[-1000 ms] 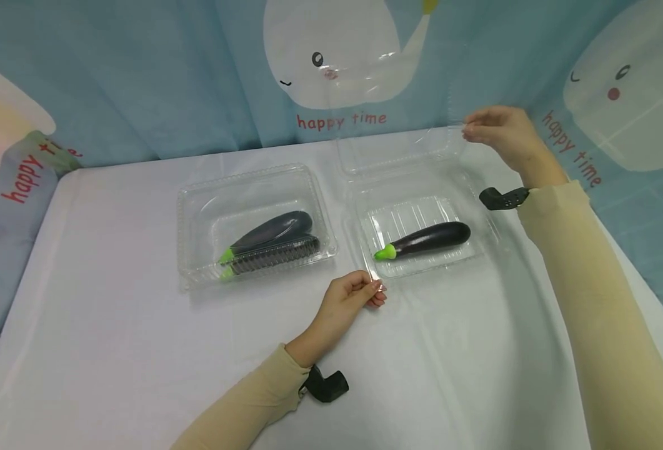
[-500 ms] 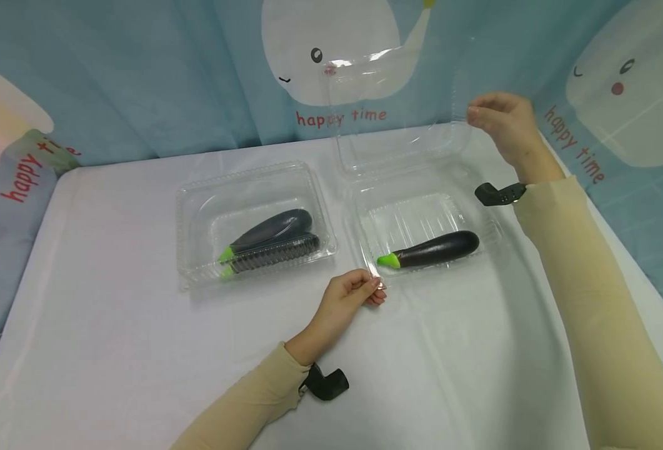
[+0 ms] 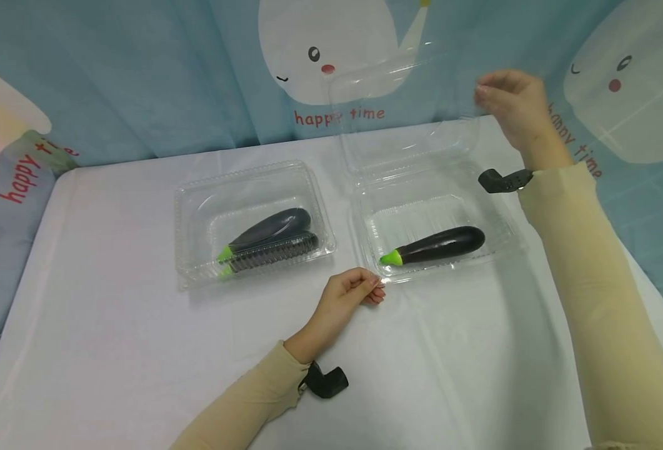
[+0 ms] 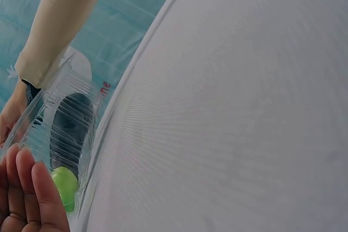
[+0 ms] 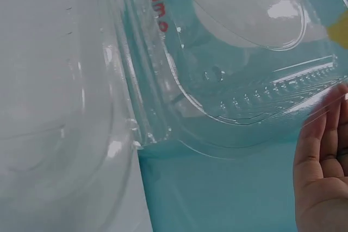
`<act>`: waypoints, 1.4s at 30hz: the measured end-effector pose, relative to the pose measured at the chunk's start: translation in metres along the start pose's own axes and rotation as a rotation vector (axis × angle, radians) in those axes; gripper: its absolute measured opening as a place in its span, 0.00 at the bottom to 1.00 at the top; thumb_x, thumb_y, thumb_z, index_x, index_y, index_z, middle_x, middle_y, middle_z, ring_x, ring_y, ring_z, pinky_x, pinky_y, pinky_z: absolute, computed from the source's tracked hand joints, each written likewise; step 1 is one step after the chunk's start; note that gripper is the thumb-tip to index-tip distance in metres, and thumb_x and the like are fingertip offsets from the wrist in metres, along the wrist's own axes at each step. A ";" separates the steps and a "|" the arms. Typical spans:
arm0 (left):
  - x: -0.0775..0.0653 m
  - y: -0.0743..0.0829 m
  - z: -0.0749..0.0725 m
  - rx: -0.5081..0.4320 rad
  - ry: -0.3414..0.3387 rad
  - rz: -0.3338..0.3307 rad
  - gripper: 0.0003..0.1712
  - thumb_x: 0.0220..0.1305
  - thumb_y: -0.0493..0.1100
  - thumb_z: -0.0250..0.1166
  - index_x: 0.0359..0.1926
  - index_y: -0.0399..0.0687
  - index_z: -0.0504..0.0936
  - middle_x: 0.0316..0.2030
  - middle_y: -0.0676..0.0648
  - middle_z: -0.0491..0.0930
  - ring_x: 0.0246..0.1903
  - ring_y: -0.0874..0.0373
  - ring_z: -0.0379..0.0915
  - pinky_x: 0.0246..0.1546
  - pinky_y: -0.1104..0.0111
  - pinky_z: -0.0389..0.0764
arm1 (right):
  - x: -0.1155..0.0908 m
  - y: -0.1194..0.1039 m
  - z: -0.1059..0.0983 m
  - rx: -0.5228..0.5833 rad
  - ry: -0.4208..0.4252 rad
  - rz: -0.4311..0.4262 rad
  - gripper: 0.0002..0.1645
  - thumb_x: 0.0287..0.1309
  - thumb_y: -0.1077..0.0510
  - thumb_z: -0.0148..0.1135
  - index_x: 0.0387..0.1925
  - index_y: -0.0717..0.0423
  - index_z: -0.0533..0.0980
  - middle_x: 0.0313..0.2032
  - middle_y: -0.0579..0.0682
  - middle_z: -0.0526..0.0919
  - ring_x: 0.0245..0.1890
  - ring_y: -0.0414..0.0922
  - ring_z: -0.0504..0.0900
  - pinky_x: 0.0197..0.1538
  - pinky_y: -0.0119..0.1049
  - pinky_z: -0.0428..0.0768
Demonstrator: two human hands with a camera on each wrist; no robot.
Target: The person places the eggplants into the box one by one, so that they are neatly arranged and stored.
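A clear hinged plastic box (image 3: 387, 275) stands open on the right of the white table, a dark purple eggplant (image 3: 443, 245) with a green stem lying inside near its front. My left hand (image 3: 345, 297) pinches the front left corner of the base between thumb and fingers. At the back, the raised lid (image 3: 359, 156) leans up against the curtain. My right hand (image 3: 513, 109) pinches the lid's right edge; in the right wrist view the fingers lie along that edge. The left wrist view shows the eggplant's green stem (image 4: 66, 186) through the box's ribbed wall, beyond the left fingers.
To the left sits a second clear box (image 3: 196, 206), its lid down over two eggplants (image 3: 275, 228). A blue curtain (image 3: 185, 75) with whale prints and red lettering hangs behind the white tablecloth (image 3: 112, 350). Each wrist wears a black camera mount (image 3: 327, 381).
My right hand has moved up and slightly right, carrying the lid further upright. The eggplant in the right box has shifted toward the right. The left hand stays at the corner.
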State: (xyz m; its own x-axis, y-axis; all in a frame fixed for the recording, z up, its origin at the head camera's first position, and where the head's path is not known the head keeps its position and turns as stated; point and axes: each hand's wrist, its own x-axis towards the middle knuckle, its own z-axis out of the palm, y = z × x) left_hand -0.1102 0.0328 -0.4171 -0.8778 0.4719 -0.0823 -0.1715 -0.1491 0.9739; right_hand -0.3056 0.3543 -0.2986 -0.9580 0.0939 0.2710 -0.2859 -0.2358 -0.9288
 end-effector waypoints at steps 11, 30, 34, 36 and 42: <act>-0.002 0.000 -0.001 -0.002 -0.002 -0.001 0.10 0.67 0.31 0.54 0.38 0.22 0.75 0.32 0.35 0.80 0.32 0.61 0.77 0.40 0.66 0.81 | 0.004 -0.015 0.007 0.044 0.034 -0.010 0.05 0.52 0.77 0.61 0.33 0.73 0.78 0.31 0.57 0.79 0.33 0.47 0.78 0.42 0.30 0.80; -0.002 0.000 -0.002 0.008 0.000 -0.009 0.09 0.67 0.32 0.55 0.37 0.23 0.75 0.31 0.37 0.80 0.31 0.62 0.77 0.39 0.65 0.82 | 0.009 -0.032 0.012 0.155 -0.020 -0.087 0.04 0.56 0.74 0.60 0.31 0.78 0.75 0.28 0.60 0.78 0.32 0.51 0.75 0.42 0.36 0.78; -0.002 0.001 -0.003 0.010 0.002 -0.009 0.09 0.67 0.32 0.55 0.37 0.23 0.75 0.31 0.37 0.80 0.31 0.62 0.77 0.40 0.65 0.82 | 0.009 -0.035 0.011 0.182 -0.046 -0.094 0.03 0.56 0.77 0.57 0.30 0.79 0.75 0.28 0.61 0.78 0.32 0.51 0.76 0.41 0.36 0.78; -0.002 0.001 -0.003 0.010 0.004 -0.011 0.09 0.67 0.32 0.55 0.37 0.23 0.75 0.31 0.37 0.80 0.31 0.62 0.77 0.39 0.65 0.82 | 0.009 -0.036 0.010 0.174 -0.045 -0.099 0.03 0.56 0.77 0.56 0.29 0.79 0.75 0.27 0.60 0.78 0.31 0.50 0.76 0.41 0.35 0.78; -0.002 0.001 -0.002 0.007 0.009 -0.014 0.09 0.67 0.32 0.54 0.37 0.23 0.75 0.31 0.37 0.80 0.31 0.62 0.77 0.39 0.65 0.82 | 0.003 -0.038 0.006 0.154 -0.020 -0.110 0.03 0.54 0.80 0.56 0.27 0.79 0.75 0.25 0.60 0.79 0.28 0.50 0.77 0.40 0.35 0.79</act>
State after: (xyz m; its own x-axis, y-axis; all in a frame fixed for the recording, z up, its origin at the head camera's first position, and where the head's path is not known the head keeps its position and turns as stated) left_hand -0.1094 0.0297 -0.4162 -0.8792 0.4663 -0.0981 -0.1810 -0.1364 0.9740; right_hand -0.2978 0.3576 -0.2605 -0.9206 0.1080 0.3753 -0.3876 -0.3709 -0.8439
